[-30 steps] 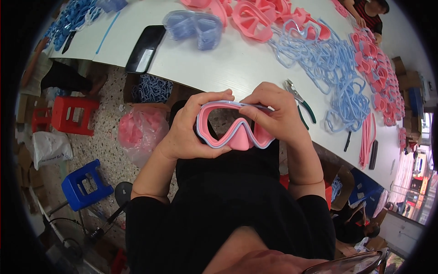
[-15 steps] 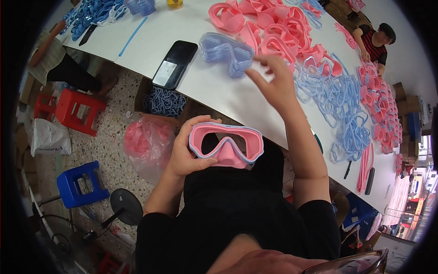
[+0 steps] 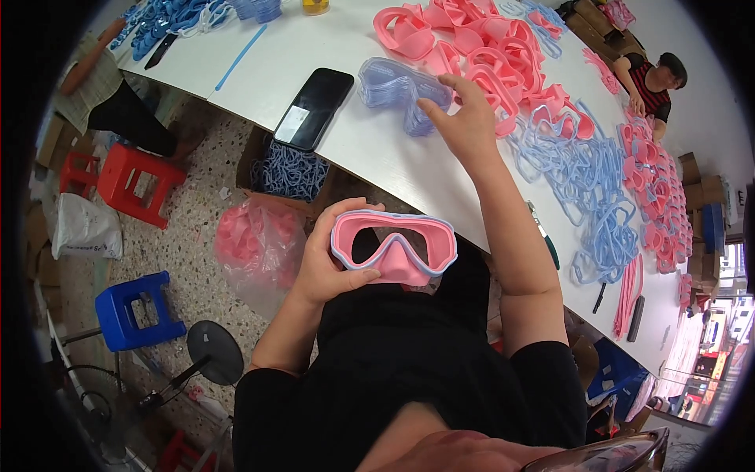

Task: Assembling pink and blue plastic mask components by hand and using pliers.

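Observation:
My left hand grips one end of a pink diving mask skirt with a light blue frame around its rim, held up in front of my lap. Its eye opening shows dark through the middle. Over the table, my right hand is at the right end of a stack of clear mask lenses. Its thumb and forefinger are apart at the stack's edge; whether they touch it I cannot tell.
Pink mask skirts lie heaped behind the stack, with light blue frames to the right. A black phone rests near the table edge. Below are a box of blue cords, a bag of pink parts and stools. Two people are nearby.
My right hand has come down slightly onto the right end of the lens stack. The view has shifted a little; my left hand still holds the mask skirt.

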The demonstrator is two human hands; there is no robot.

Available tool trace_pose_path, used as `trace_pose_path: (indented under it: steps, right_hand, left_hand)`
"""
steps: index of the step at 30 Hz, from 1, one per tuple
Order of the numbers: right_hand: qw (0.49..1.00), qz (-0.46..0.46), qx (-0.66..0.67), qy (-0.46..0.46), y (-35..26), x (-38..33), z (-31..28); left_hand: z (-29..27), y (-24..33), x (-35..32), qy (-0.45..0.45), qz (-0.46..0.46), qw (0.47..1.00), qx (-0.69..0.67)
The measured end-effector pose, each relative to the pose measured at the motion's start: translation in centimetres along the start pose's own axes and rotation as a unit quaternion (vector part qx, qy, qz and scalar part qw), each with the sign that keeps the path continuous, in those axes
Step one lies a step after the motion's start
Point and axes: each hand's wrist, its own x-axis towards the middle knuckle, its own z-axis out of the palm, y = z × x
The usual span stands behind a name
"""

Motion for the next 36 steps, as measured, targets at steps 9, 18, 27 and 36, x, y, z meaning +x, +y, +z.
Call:
trace_pose_path:
  steps: [9, 18, 27, 36]
  right_hand:
    - [0.999, -0.027, -0.04, 0.004, 0.0, -0.1, -0.5]
    - [0.999, -0.031, -0.02, 0.038, 0.7, -0.4, -0.8]
    - [0.992, -0.086, -0.018, 0.095, -0.2, -0.9, -1.1]
    - [0.949, -0.018, 0.316, -0.005, -3.3, -11.8, -8.8]
  left_hand:
    - [1.8, 0.1, -0.4, -0.006, -0.003, 1.0, 0.01]
    - [2.8, 0.2, -0.1, -0.01, -0.001, 0.999, 0.048]
    - [3.8, 0.1, 0.0, -0.012, -0.011, 0.998, 0.059]
    - [3.6, 0.0, 1.1, 0.022, 0.053, 0.997, 0.059]
